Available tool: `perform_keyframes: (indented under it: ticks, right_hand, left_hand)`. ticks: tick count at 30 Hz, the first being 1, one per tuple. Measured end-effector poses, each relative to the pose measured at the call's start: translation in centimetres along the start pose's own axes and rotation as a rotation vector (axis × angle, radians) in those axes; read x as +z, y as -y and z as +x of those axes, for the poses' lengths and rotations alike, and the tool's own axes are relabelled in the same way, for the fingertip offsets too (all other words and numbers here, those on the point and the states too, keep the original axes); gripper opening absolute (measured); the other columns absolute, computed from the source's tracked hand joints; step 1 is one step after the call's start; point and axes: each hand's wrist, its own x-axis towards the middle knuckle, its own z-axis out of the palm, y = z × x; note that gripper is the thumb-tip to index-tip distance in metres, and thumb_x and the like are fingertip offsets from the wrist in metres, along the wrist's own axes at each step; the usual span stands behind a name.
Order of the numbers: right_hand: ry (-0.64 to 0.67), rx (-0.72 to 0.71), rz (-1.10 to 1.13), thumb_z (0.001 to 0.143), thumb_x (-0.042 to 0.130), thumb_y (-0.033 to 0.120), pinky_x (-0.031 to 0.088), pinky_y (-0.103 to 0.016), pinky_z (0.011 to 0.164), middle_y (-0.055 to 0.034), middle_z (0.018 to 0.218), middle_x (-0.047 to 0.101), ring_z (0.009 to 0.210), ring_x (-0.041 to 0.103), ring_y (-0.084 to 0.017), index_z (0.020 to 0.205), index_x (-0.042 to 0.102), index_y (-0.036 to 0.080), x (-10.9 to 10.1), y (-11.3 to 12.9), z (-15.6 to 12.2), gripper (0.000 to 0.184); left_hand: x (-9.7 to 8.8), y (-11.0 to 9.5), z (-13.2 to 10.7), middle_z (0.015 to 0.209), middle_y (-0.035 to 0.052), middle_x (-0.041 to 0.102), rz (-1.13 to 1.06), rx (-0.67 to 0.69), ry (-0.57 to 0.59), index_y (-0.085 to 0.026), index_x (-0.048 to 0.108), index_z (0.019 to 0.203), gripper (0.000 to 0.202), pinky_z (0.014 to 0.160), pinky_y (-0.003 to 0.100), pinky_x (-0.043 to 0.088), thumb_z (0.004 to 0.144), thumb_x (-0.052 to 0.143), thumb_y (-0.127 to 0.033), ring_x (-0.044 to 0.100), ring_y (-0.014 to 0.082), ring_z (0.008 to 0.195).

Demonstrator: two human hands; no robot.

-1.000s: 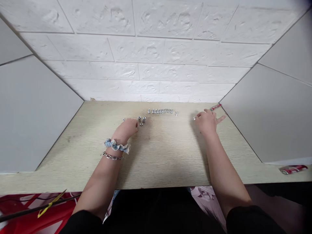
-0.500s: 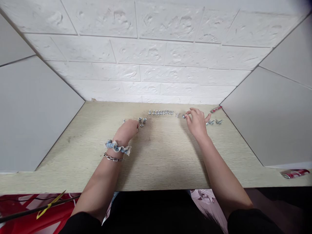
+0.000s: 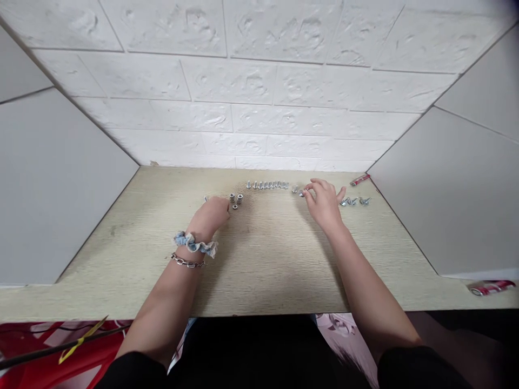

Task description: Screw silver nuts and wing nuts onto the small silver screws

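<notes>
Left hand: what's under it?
A small metal piece shows at the far-left edge of the left hand. The hand covers the tabletop beneath, so anything else there can't be seen.

On my feed I counted about nine slim silver metal screws (image 3: 269,185) in one row, one separate screw (image 3: 294,189), one silver metal piece (image 3: 301,193) at the right hand (image 3: 323,206), three wing-like silver metal fasteners (image 3: 352,201), two tall silver metal cylinders (image 3: 240,199), one short silver ring (image 3: 235,207), two red tubes (image 3: 360,180).
</notes>
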Motion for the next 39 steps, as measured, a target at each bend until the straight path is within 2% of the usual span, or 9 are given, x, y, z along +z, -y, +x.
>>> perform_keyframes:
  ticks: [11,17,21,23,25,29,33,36,39]
  right_hand:
    - [0.012,-0.038,0.021,0.084,0.043,0.029,0.005,-0.066,0.1,-0.0081,0.122,0.054,0.114,0.045,-0.026,0.088,0.06,0.022,0.2,0.1,-0.1,0.019]
    - [-0.019,-0.091,-0.036,0.084,0.044,0.029,0.004,-0.064,0.101,-0.009,0.123,0.053,0.116,0.043,-0.027,0.088,0.061,0.022,0.0,0.2,-0.2,0.019]
    - [-0.045,-0.118,-0.025,0.083,0.046,0.03,0.009,-0.059,0.103,-0.009,0.113,0.057,0.109,0.046,-0.025,0.086,0.06,0.021,-0.1,0.6,-0.2,0.017]
    - [-0.027,-0.093,0.083,0.081,0.049,0.032,0.023,-0.052,0.1,-0.0082,0.098,0.06,0.098,0.05,-0.023,0.082,0.06,0.02,-0.1,1.1,-0.3,0.017]
    - [0.041,-0.011,0.317,0.079,0.051,0.037,0.038,-0.042,0.087,-0.0056,0.081,0.059,0.083,0.052,-0.02,0.076,0.06,0.019,0.3,1.9,-0.4,0.021]
    - [0.302,0.281,1.007,0.068,0.063,0.049,0.044,-0.03,0.066,0.0007,0.065,0.055,0.062,0.05,-0.012,0.073,0.06,0.018,1.4,4.0,-1.3,0.031]
    - [0.476,0.431,1.44,0.056,0.075,0.044,0.047,-0.03,0.069,0.002,0.066,0.058,0.062,0.052,-0.01,0.072,0.061,0.018,2.1,6.0,-2.5,0.034]
    - [0.545,0.451,1.541,0.055,0.077,0.038,0.048,-0.032,0.074,0.0017,0.066,0.06,0.066,0.056,-0.011,0.072,0.062,0.018,1.8,6.7,-2.9,0.03]
    - [0.533,0.463,1.553,0.054,0.078,0.036,0.048,-0.034,0.079,0.0007,0.07,0.063,0.07,0.058,-0.012,0.072,0.064,0.019,1.4,6.7,-2.9,0.029]
  left_hand:
    - [0.4,0.0,0.1,0.081,0.0127,0.067,-0.025,-0.013,-0.038,-0.013,0.065,0.079,0.023,0.063,0.028,0.042,0.073,0.042,-0.014,0.061,0.0209,0.073]
    - [0.3,-0.1,-0.5,0.097,0.0143,0.063,-0.054,-0.072,-0.11,-0.013,0.062,0.096,0.03,0.074,0.03,0.045,0.08,0.047,-0.032,0.059,0.0237,0.09]
    - [-0.4,-0.3,-1.1,0.099,0.0158,0.06,-0.064,-0.18,-0.163,-0.011,0.06,0.098,0.04,0.068,0.032,0.044,0.081,0.045,-0.044,0.06,0.0242,0.083]
    - [-1.1,-0.6,-1.3,0.088,0.0126,0.062,-0.091,-0.18,-0.206,-0.014,0.062,0.089,0.036,0.064,0.031,0.042,0.084,0.043,-0.044,0.059,0.0226,0.077]
    - [-1.7,-1.1,-1.5,0.076,0.0087,0.062,-0.143,-0.102,-0.294,-0.016,0.061,0.079,0.035,0.061,0.029,0.04,0.087,0.039,-0.042,0.057,0.019,0.07]
    - [-1.8,-2.7,-1.6,0.073,0.0041,0.062,-0.281,0.209,-0.491,-0.017,0.06,0.076,0.034,0.06,0.025,0.038,0.089,0.04,-0.043,0.053,0.0127,0.065]
    - [-0.2,-4.2,-1.0,0.091,0.0041,0.064,-0.348,0.368,-0.419,-0.018,0.06,0.099,0.031,0.063,0.023,0.041,0.083,0.053,-0.044,0.057,0.0122,0.071]
    - [1.1,-4.7,-0.5,0.096,0.0049,0.065,-0.373,0.441,-0.361,-0.018,0.058,0.106,0.029,0.069,0.025,0.044,0.086,0.051,-0.037,0.059,0.0138,0.078]
    - [1.7,-5.0,-0.2,0.094,0.0044,0.067,-0.44,0.448,-0.394,-0.019,0.058,0.11,0.027,0.073,0.026,0.046,0.087,0.051,-0.032,0.06,0.0144,0.081]
